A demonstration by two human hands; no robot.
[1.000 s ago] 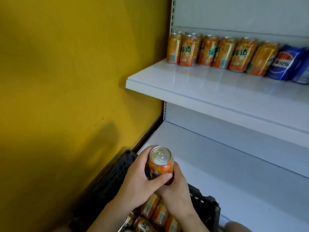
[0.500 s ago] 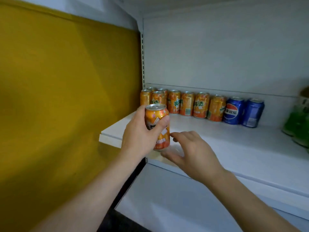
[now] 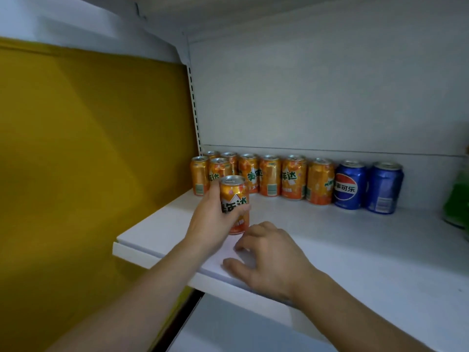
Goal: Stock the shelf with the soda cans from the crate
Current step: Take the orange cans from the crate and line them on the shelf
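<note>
My left hand (image 3: 212, 223) grips an upright orange soda can (image 3: 234, 196) over the left front part of the white shelf (image 3: 355, 250); its base is at or just above the shelf surface. My right hand (image 3: 269, 260) rests on the shelf's front edge just right of the can, fingers loosely spread and holding nothing. Several orange cans (image 3: 269, 177) stand in a row against the back wall, with two more in front at the far left (image 3: 200, 177). The crate is out of view.
Two blue cola cans (image 3: 350, 185) stand right of the orange row. A green bottle (image 3: 456, 199) sits at the right edge. A yellow wall (image 3: 88, 161) closes off the left side. A lower white shelf (image 3: 228, 326) shows below.
The orange can went up from the crate to the shelf in my left hand. My right hand let go of it and came down onto the shelf edge. The view rose to the shelf.
</note>
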